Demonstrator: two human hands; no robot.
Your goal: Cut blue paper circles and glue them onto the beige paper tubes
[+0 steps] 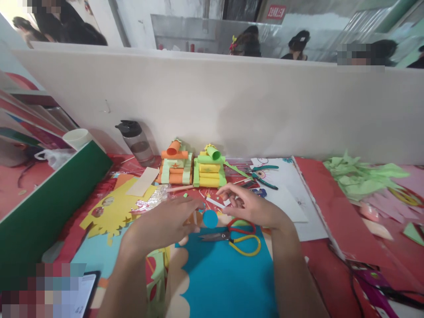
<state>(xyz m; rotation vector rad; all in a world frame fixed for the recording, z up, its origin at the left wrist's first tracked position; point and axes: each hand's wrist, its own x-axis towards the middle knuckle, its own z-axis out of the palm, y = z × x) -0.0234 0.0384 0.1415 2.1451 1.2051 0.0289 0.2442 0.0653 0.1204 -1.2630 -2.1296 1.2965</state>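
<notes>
My left hand (168,223) hovers over the middle of the work area, thumb and fingers apart. An orange-brown piece (194,218) shows in the gap between them; whether they touch it I cannot tell. Just right of those fingertips is a small blue paper disc (210,218). My right hand (250,204) is held above the table with loosely curled, parted fingers, and I see nothing in it. Below the hands, scissors (228,237) with one red and one yellow handle lie on a blue sheet (232,278). A scalloped cream sheet (179,282) runs along its left side.
Two paper models of rolled tubes, one orange (175,165) and one yellow-green (210,168), stand behind the hands. Pliers (263,176) lie to their right, a bottle (135,142) stands left. A green board (56,176), yellow cutouts (111,207) and green paper scraps (361,176) flank the area.
</notes>
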